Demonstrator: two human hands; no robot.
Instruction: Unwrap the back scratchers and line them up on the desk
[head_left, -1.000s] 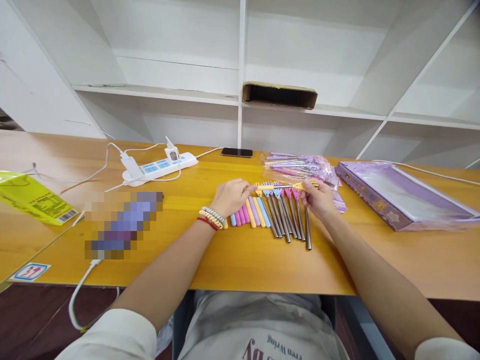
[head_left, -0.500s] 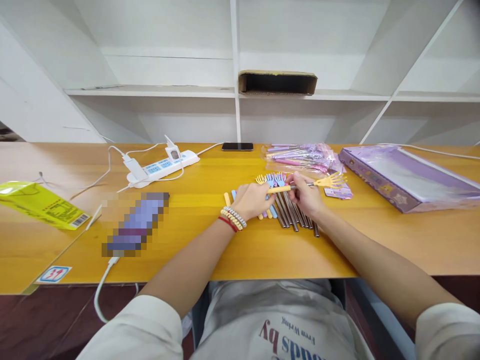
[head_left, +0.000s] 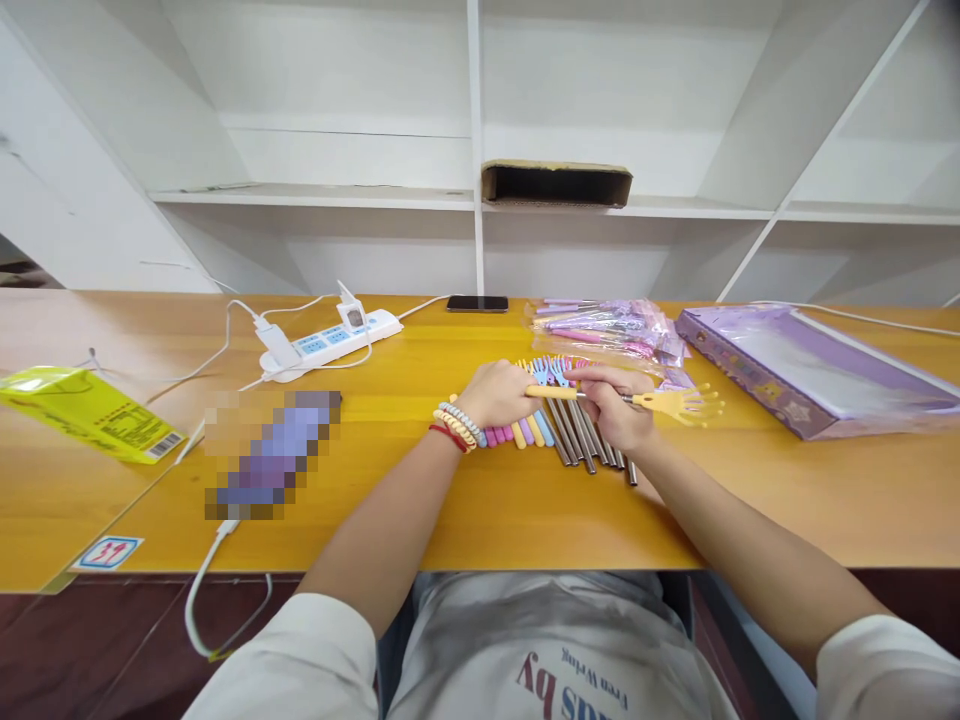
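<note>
A yellow back scratcher point(head_left: 670, 401) with a hand-shaped head is held level above the table. My left hand point(head_left: 495, 392) is closed around its yellow handle. The fingers of my right hand point(head_left: 624, 412) are closed on its metal shaft, near the head, which points right. Beneath my hands lies a row of metal tubes point(head_left: 576, 440). Several coloured handles point(head_left: 523, 432) lie beside them, partly covered by my left hand. Blue, yellow and pink hand-shaped heads point(head_left: 550, 370) show behind my hands.
Packaged back scratchers point(head_left: 604, 325) in clear plastic lie behind. A purple box point(head_left: 795, 400) stands at the right. To the left are a power strip point(head_left: 330, 345), a blurred phone-like device point(head_left: 277, 455) and a yellow carton point(head_left: 90, 410). A black phone point(head_left: 477, 303) lies by the shelf point(head_left: 315, 197).
The back scratcher's head has shifted right and slightly down, and my right hand has moved with it. My left hand has moved slightly left. The view has tilted up a little.
</note>
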